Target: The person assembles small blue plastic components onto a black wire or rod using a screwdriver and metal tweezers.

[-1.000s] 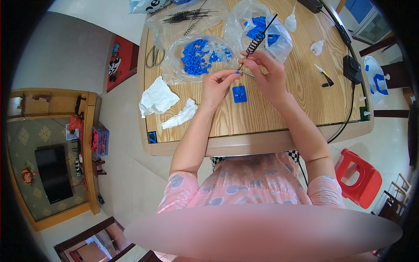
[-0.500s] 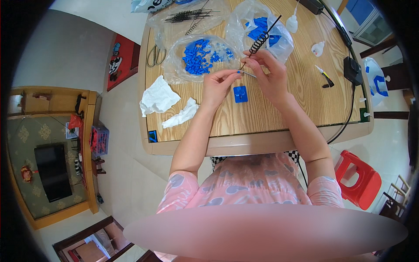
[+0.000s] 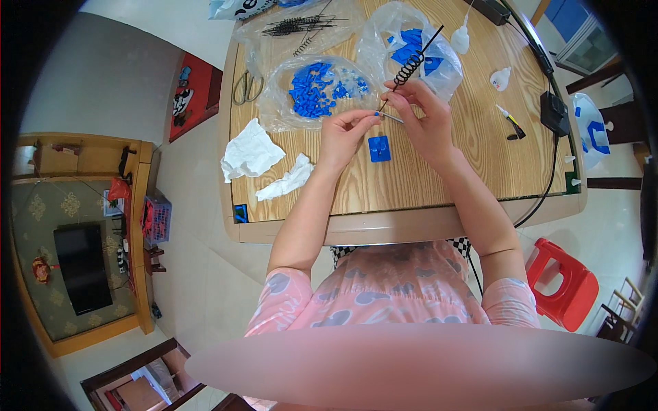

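Above the wooden table my two hands meet. My right hand (image 3: 428,120) is closed on a black coiled wire (image 3: 409,67), whose long straight end points up and away to the right. A thin grey rod (image 3: 392,117) also sticks out from its fingers. My left hand (image 3: 341,139) is closed in a pinch at the wire's near end, with a tiny blue piece (image 3: 377,114) at its fingertips. Just below the hands, a flat blue square plastic part (image 3: 379,148) lies on the table. The exact contact between wire and tiny piece is too small to make out.
Beyond my hands, an open plastic bag (image 3: 312,89) holds small blue pieces, another bag (image 3: 442,75) larger blue parts. Black coils (image 3: 295,26) lie farther back. Scissors (image 3: 247,88), crumpled tissues (image 3: 250,152), a white dropper bottle (image 3: 500,79) and a glue tube (image 3: 510,122) surround them.
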Motion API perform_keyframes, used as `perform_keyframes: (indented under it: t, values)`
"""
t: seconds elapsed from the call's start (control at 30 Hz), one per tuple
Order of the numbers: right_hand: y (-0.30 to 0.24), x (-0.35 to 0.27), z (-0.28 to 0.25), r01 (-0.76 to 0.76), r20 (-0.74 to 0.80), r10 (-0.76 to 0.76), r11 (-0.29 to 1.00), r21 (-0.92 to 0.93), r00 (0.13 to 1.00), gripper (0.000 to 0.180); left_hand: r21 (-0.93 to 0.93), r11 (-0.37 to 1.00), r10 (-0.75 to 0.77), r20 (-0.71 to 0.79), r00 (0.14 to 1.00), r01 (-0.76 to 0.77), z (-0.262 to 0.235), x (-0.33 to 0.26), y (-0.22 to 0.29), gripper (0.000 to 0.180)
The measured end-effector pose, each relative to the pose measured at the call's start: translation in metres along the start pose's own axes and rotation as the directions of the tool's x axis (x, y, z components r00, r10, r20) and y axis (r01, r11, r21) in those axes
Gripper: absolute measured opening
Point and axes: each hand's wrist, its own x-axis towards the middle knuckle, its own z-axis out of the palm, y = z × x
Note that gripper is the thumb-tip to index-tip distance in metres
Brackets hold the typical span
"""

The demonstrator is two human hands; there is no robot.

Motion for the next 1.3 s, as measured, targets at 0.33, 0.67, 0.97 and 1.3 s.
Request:
perform_keyframes:
  t: [0.33,0.67,0.97,1.3]
  values:
    - [-0.0022,-0.0012,0.0013,0.003,0.033,-0.002,1.0,-0.015,0.999,0.018,0.024,1.0,-0.008,0.031,0.999,0.008,-0.0018,-0.0018,0.0053,0.015]
    - [0.002,-0.0043,0.0035,0.03,0.072,-0.026,0.998,-0.051,0.997,0.017,0.03,0.999,-0.025,0.033,0.999,0.024,-0.0028,-0.0005,0.004,0.015]
    - [-0.0024,-0.0025,0.0022,0.024,0.066,-0.021,0.999,-0.049,0.998,0.017,0.041,0.998,-0.039,0.019,0.999,0.038,-0.0038,-0.0002,0.0032,0.017]
    - [-0.0013,-0.0017,0.0003,0.02,0.016,-0.02,1.0,-0.006,1.0,0.016,-0.011,0.998,-0.054,0.06,0.997,0.055,-0.0063,0.0011,0.0072,0.016]
